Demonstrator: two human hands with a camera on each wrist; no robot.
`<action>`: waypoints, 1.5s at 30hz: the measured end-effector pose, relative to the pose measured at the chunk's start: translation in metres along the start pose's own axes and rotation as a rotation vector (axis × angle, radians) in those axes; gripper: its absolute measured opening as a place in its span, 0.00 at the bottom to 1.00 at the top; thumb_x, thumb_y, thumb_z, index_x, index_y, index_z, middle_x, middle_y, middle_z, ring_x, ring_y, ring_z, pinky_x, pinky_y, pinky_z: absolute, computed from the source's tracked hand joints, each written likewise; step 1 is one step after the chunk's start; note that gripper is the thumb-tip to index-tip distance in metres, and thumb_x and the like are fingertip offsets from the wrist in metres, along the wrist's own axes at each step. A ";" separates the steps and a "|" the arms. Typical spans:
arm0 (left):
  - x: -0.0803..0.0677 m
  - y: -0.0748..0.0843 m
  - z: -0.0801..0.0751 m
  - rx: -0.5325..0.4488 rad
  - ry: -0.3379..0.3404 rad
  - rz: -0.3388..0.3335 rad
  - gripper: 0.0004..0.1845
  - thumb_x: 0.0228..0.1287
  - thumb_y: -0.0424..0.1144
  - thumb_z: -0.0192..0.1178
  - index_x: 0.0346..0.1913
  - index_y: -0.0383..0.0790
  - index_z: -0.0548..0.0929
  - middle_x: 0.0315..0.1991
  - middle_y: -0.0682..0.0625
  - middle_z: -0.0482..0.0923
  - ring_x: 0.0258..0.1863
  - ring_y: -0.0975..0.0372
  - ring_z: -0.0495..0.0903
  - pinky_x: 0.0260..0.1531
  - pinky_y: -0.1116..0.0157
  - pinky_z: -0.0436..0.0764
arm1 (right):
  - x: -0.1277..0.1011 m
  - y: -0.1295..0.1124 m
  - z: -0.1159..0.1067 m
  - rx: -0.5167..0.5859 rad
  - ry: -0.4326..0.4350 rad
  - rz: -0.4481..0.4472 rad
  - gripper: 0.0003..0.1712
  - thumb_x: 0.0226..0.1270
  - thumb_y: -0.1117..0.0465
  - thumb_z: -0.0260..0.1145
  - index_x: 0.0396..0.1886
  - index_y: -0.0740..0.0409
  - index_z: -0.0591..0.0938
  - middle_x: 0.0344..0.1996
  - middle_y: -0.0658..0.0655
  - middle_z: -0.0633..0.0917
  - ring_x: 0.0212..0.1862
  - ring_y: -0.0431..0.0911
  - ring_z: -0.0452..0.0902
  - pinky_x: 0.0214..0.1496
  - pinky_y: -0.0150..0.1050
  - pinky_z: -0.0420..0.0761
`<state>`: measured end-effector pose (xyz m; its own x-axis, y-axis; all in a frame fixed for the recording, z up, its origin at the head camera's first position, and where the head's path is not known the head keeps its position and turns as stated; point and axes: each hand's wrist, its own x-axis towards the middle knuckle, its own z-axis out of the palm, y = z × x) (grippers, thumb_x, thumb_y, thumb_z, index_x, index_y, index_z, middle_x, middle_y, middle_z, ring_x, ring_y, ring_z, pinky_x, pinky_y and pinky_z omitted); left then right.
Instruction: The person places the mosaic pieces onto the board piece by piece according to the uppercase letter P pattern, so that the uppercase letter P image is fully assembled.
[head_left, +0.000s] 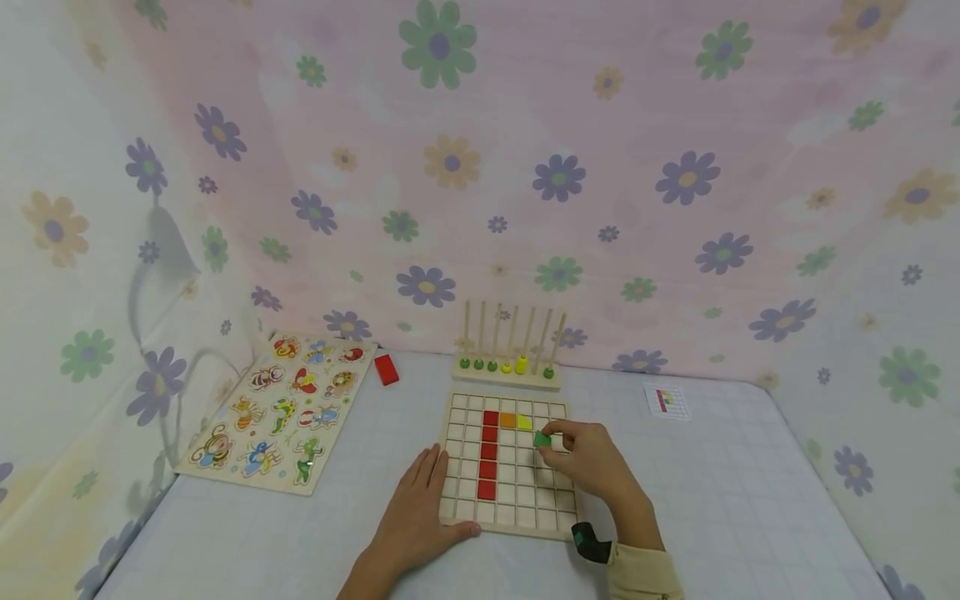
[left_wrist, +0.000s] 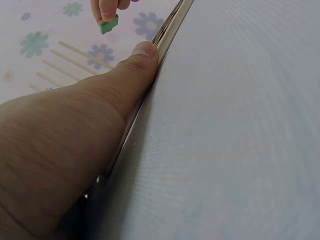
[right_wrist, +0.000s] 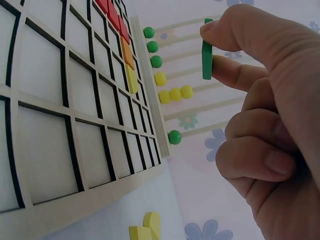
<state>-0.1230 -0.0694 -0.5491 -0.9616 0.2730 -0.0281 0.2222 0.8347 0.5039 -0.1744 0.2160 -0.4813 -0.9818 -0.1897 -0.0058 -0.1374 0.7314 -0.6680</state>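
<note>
We see the right hand (head_left: 592, 458) pinching a green tile (head_left: 542, 438) between thumb and forefinger above the grid board (head_left: 457, 417) mid-bench. The left hand (head_left: 420, 508), fingers (head_left: 435, 467) straight, presses the board's near left edge.

1. Our left hand (head_left: 420, 512) lies flat, palm down, fingers straight and close together, pointing away from us.
2. Its thumb (left_wrist: 135, 65) stretches out straight along the side of the hand.
3. Our left forearm comes in from the lower edge of the head view, bare.
4. Our right hand (head_left: 588, 458) is raised a little, its thumb and forefinger (right_wrist: 235, 30) pinched together, the other fingers curled loosely into the palm.
5. Our right wrist carries a dark strap above a beige sleeve.
</note>
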 end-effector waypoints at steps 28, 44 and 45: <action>-0.002 0.002 -0.002 0.008 0.029 0.027 0.66 0.48 0.79 0.64 0.80 0.36 0.57 0.81 0.39 0.53 0.81 0.44 0.53 0.77 0.43 0.62 | 0.024 -0.006 0.040 -0.208 -0.067 -0.155 0.11 0.63 0.60 0.69 0.44 0.53 0.89 0.18 0.42 0.75 0.22 0.37 0.62 0.25 0.30 0.64; 0.001 0.000 0.000 0.031 0.007 0.007 0.67 0.47 0.80 0.63 0.81 0.38 0.56 0.82 0.41 0.52 0.81 0.46 0.52 0.77 0.44 0.63 | 0.028 -0.012 0.052 -0.273 -0.108 -0.120 0.11 0.65 0.57 0.71 0.45 0.52 0.90 0.37 0.50 0.91 0.30 0.38 0.74 0.41 0.41 0.84; 0.001 0.000 0.000 0.030 0.007 0.008 0.67 0.47 0.80 0.63 0.81 0.38 0.56 0.82 0.41 0.52 0.81 0.46 0.52 0.77 0.44 0.63 | 0.028 -0.012 0.052 -0.272 -0.108 -0.120 0.11 0.65 0.56 0.71 0.45 0.52 0.90 0.38 0.50 0.91 0.31 0.38 0.74 0.42 0.41 0.84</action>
<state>-0.1243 -0.0696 -0.5490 -0.9609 0.2764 -0.0182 0.2345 0.8466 0.4777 -0.1939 0.1678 -0.5121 -0.9389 -0.3431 -0.0274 -0.2958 0.8450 -0.4456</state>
